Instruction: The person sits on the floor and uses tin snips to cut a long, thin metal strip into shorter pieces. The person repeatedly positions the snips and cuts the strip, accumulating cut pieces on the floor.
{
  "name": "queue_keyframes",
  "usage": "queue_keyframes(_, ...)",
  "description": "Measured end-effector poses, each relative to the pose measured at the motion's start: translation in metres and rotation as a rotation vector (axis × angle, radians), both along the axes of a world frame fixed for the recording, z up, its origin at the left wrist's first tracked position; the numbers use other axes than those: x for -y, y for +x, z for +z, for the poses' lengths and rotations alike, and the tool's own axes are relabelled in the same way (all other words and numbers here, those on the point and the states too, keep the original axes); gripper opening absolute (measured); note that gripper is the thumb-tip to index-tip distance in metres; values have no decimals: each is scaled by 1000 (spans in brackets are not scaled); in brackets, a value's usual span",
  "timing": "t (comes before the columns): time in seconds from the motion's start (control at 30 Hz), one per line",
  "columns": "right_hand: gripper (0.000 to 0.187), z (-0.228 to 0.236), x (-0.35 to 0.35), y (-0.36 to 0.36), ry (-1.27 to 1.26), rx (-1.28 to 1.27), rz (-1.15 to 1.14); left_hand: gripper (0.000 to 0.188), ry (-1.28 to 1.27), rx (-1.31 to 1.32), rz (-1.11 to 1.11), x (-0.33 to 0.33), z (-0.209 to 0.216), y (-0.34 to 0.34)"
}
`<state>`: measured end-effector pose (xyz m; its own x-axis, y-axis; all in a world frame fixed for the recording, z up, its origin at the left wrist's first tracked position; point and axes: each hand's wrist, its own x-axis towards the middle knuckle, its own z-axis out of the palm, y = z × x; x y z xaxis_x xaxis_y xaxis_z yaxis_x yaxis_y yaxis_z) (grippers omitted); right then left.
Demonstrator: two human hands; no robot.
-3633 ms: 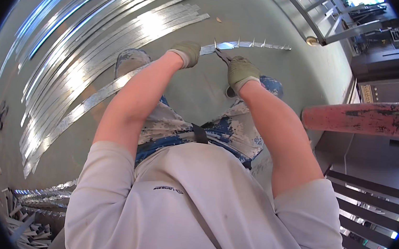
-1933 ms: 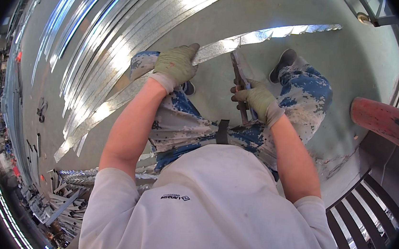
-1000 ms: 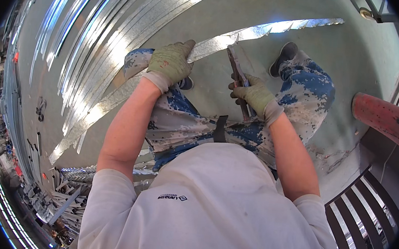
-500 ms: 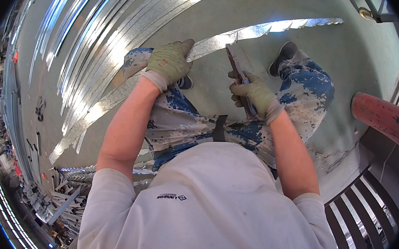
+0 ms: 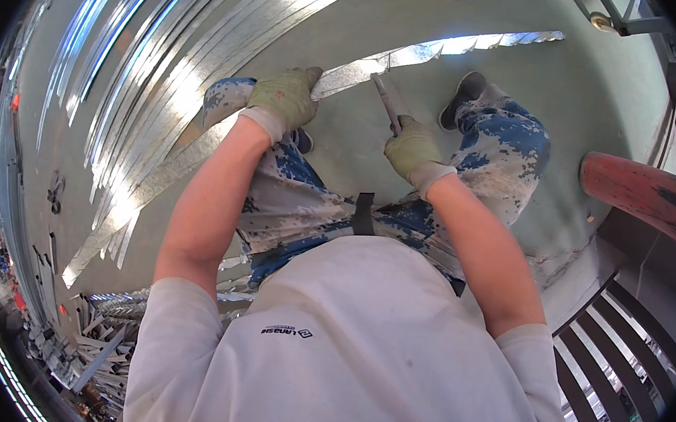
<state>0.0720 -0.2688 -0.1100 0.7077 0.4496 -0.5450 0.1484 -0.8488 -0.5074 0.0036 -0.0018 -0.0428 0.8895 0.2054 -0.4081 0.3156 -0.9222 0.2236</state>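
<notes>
My left hand, in a green-grey work glove, is closed around a long shiny sheet-metal strip. From that hand the strip runs away to the upper right, where cuts and bent flaps form a jagged near edge. Its other end stretches back past my left leg to the lower left. In a matching glove, my right hand is wrapped around the handles of grey tin snips. The snips' tip meets the strip's near edge beside a small upright flap; the exact bite is too small to tell. Most of the handles are hidden by the glove.
Many long metal strips lie fanned over the floor at left. Scissors and a heap of metal offcuts are at lower left. A red cylinder and a slatted dark rack stand at right. A wheeled frame is at upper right.
My right hand has closed from loosely spread fingers to a tight grip. The snips have moved forward to the strip's edge. My left hand still holds the strip.
</notes>
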Motion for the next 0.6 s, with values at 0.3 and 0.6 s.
queue_keyframes(0.3, 37, 26, -8, 12, -221, 339, 123, 48, -9, -139, -23, 0, -8, 26)
queue_keyframes(0.6, 37, 35, -6, 19, -222, 269, 32, 48, 63, -14, -50, 8, 5, 24)
